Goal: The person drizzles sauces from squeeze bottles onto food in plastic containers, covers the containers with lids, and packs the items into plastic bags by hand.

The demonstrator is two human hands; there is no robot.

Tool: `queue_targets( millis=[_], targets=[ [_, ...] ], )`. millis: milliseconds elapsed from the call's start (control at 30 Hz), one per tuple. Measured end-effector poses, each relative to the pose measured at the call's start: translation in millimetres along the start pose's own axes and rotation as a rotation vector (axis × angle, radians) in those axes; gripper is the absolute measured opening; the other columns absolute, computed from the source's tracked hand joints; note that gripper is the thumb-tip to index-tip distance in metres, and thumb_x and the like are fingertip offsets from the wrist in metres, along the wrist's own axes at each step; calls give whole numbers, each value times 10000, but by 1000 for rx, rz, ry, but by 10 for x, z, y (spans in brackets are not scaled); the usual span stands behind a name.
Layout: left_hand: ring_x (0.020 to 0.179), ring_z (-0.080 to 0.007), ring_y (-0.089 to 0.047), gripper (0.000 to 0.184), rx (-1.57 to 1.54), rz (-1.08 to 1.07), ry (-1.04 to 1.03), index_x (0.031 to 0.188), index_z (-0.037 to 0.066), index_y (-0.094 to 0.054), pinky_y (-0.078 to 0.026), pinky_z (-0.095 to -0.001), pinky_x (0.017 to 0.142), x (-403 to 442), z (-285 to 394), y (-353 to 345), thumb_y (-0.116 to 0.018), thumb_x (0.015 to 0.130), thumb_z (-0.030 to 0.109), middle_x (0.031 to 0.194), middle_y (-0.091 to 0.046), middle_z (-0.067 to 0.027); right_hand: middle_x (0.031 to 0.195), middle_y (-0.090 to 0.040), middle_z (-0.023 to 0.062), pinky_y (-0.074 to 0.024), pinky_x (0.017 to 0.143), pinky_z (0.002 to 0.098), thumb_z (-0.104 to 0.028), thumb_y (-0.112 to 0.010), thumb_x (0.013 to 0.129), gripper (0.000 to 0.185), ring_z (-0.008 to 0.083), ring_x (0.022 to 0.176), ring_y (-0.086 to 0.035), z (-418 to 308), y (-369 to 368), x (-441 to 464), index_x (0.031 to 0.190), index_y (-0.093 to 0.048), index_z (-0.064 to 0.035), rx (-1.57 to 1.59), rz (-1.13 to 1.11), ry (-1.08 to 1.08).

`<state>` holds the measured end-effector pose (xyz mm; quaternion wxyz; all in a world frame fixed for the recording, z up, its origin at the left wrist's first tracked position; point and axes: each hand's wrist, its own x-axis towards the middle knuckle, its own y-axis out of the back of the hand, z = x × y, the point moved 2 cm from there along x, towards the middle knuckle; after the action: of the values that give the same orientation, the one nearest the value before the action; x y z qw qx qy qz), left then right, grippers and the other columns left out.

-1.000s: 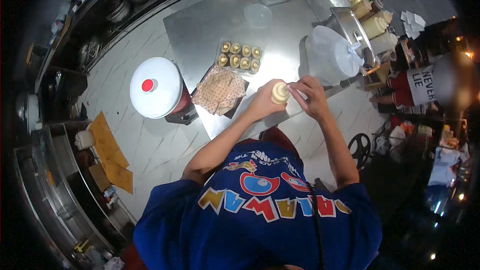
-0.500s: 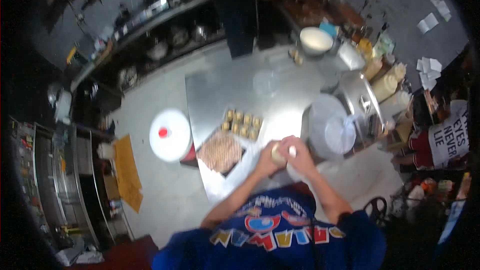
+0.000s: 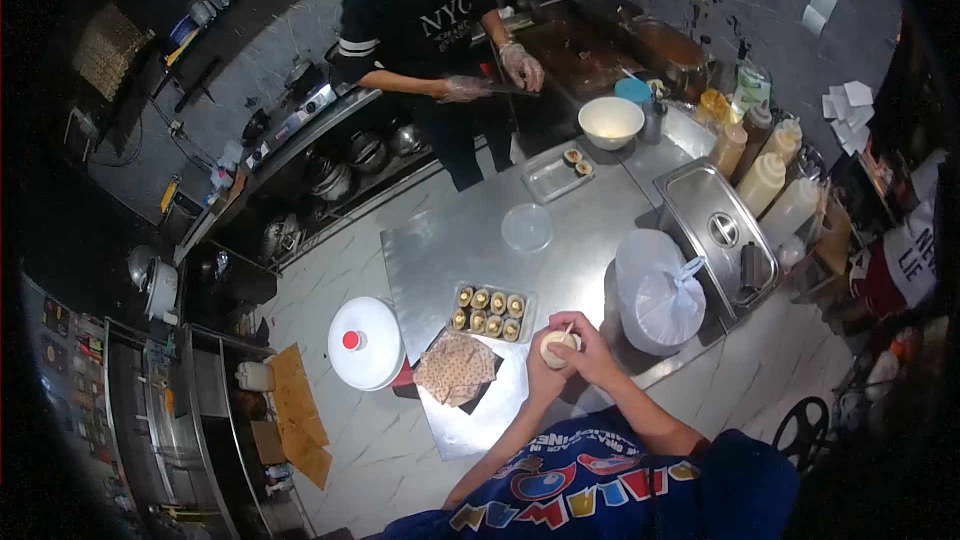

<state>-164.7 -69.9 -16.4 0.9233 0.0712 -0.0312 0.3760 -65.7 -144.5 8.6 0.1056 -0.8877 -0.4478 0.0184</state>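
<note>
My left hand (image 3: pixel 541 372) is wrapped round a small round cream-coloured container (image 3: pixel 558 348), whose exact kind I cannot make out. From the other side my right hand (image 3: pixel 594 352) closes on the same container, fingers bent over its edge. Just beyond, on the steel table (image 3: pixel 450 240), a clear tray (image 3: pixel 527 302) holds several sushi roll pieces with pale yellow dabs on top. Left of my hands lies a speckled brown patterned sheet (image 3: pixel 455 368) over something dark.
A tied plastic bag (image 3: pixel 668 315) stands right of my hands, beside a lidded steel pan (image 3: pixel 720 225) and sauce bottles (image 3: pixel 762 180). A white round-lidded container (image 3: pixel 365 342) is at the table's left edge. Across the table stands a gloved co-worker (image 3: pixel 425 30).
The view has tilted up and become sharper, showing more of the co-worker and a second tray with roll pieces. Both my hands stay closed round the container.
</note>
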Motion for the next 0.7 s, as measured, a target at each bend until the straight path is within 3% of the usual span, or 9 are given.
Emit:
queue_targets(
  millis=[167, 233, 333, 367, 400, 433, 500, 600, 700],
  targets=[
    [1250, -279, -595, 866, 22, -52, 9, 1459, 6, -463, -472, -405, 1069, 3, -36, 77, -903, 722, 117, 1348, -600, -175, 1203, -591, 72, -443, 1039, 338, -244, -778, 909, 499, 178, 1164, -555, -84, -16, -22, 1308, -547, -51, -17, 16, -32],
    [1356, -316, -528, 951, 224, -114, -72, 1512, 0, -419, -410, -423, 1147, -29, 54, 260, -922, 720, 157, 1421, -562, -198, 1245, -592, 95, -440, 1062, 373, -265, -794, 893, 532, 208, 1202, -549, -8, -4, -26, 1320, -545, -69, -150, 55, -76],
    [1421, -290, -481, 881, 277, -114, -10, 1538, 6, -392, -389, -402, 1177, -148, -82, 841, -865, 802, 110, 1474, -535, -164, 1364, -548, 140, -410, 1114, 406, -274, -824, 863, 717, 258, 1309, -508, -98, -63, -69, 1433, -459, -38, -133, 80, -41],
    [1337, -253, -555, 597, -44, 71, 88, 1447, -4, -509, -439, -381, 1132, -106, -290, 1053, -758, 910, 72, 1396, -602, -144, 1420, -512, 151, -383, 1152, 422, -266, -839, 846, 837, 274, 1355, -480, -48, -65, -98, 1515, -382, -52, -124, 79, -6],
    [1224, -230, -623, 305, 172, 91, -20, 1290, -15, -629, -490, -356, 1053, 82, -76, 1340, -628, 1015, 117, 1279, -672, -130, 1484, -470, 172, -353, 1184, 426, -261, -855, 827, 931, 299, 1410, -440, 33, -48, -134, 1563, -322, -59, -107, 87, 46],
    [1123, -207, -662, 301, 142, 190, 115, 1192, -25, -683, -512, -342, 975, 244, -51, 1561, -548, 1069, 214, 1125, -722, -127, 1545, -421, 197, -325, 1206, 433, -267, -872, 807, 992, 322, 1447, -407, 63, -43, -180, 1582, -291, -56, -76, 108, 7],
    [1069, -233, -696, 386, 391, 260, 123, 1215, -19, -697, -526, -355, 891, 580, -255, 1945, -547, 1068, 305, 1104, -741, -187, 1581, -389, 218, -319, 1213, 443, -295, -894, 784, 1041, 336, 1470, -383, 192, 37, -263, 1583, -280, -33, -239, 112, 21],
    [945, -311, -733, 434, 619, 149, 55, 1195, -9, -718, -541, -403, 807, 1091, -875, 2305, -567, 1046, 370, 1048, -753, -226, 1549, -422, 218, -339, 1199, 448, -299, -917, 760, 1048, 339, 1438, -418, 355, 47, -351, 1560, -306, -6, -443, 79, -58],
    [829, -295, -737, 430, 650, -17, 195, 1196, 3, -720, -546, -404, 749, 1373, -1113, 2329, -573, 1037, 374, 920, -760, -197, 1504, -457, 213, -369, 1173, 437, -280, -938, 734, 1019, 330, 1399, -452, 548, -16, -320, 1517, -359, 17, -469, 80, -28]
  ],
)
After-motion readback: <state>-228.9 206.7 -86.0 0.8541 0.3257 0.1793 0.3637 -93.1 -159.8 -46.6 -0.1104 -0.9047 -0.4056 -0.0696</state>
